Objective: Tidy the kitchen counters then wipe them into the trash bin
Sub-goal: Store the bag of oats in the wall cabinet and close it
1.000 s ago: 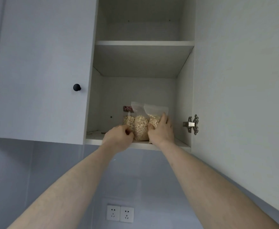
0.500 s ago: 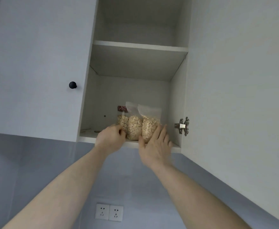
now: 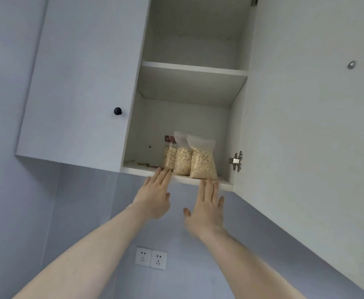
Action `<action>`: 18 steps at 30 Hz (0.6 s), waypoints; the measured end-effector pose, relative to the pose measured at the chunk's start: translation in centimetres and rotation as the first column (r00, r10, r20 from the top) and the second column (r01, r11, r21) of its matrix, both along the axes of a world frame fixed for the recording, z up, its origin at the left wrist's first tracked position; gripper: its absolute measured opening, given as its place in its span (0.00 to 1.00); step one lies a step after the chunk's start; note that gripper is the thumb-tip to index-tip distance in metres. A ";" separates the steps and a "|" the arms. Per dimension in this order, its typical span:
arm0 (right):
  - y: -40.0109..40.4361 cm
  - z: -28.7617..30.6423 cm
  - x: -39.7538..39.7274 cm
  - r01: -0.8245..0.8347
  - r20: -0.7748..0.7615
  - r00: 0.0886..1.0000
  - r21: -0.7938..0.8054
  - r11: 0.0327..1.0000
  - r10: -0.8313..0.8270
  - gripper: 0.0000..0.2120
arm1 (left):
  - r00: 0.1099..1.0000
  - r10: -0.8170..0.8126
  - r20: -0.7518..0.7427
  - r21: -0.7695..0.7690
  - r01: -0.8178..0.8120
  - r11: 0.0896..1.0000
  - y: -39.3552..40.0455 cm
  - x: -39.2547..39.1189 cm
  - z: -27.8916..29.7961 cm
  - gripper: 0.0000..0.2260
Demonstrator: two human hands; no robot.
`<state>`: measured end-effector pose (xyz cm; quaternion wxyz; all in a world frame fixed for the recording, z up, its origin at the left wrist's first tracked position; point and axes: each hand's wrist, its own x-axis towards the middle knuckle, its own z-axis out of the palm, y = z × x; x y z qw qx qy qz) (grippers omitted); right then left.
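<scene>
Three clear bags of oats (image 3: 201,161) stand side by side on the bottom shelf (image 3: 224,184) of the open wall cabinet, with a dark red packet (image 3: 170,138) showing behind them. My left hand (image 3: 155,196) is just below the shelf's front edge, fingers straight, fingertips near the leftmost bag. Below the rightmost bag, my right hand (image 3: 207,209) has its fingers spread and holds nothing. Neither hand grips a bag.
The cabinet's open door (image 3: 306,126) swings out on the right, hung on a metal hinge (image 3: 236,161). The closed left door has a black knob (image 3: 117,111). An upper shelf (image 3: 194,69) sits above. A double wall socket (image 3: 151,257) is on the blue wall below.
Both hands have let go of the oat bags and drawn back below the shelf edge with fingers straightened. The bags stay standing on the shelf.
</scene>
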<state>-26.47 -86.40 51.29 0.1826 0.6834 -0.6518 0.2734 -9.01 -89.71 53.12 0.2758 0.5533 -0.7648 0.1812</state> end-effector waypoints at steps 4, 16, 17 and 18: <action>2.5 -2.5 -0.2 -0.066 -0.023 0.997 0.140 0.988 0.070 0.43 | 0.980 0.021 0.199 0.124 -0.047 0.991 5.2 0.3 -0.5 0.33; 17.5 -5.2 -9.4 -0.417 -0.260 0.843 0.235 0.878 0.470 0.32 | 0.987 0.059 -0.147 -0.004 -0.060 0.998 19.7 -2.8 -5.4 0.28; 18.4 -5.2 -10.4 -0.432 -0.245 0.842 0.227 0.873 0.480 0.31 | 0.973 0.060 -0.221 -0.035 -0.070 0.997 20.8 -3.4 -5.0 0.26; 19.4 -5.1 -11.7 -0.443 -0.231 0.843 0.216 0.870 0.486 0.31 | 0.956 0.050 -0.289 -0.067 -0.072 0.995 22.0 -4.2 -4.4 0.24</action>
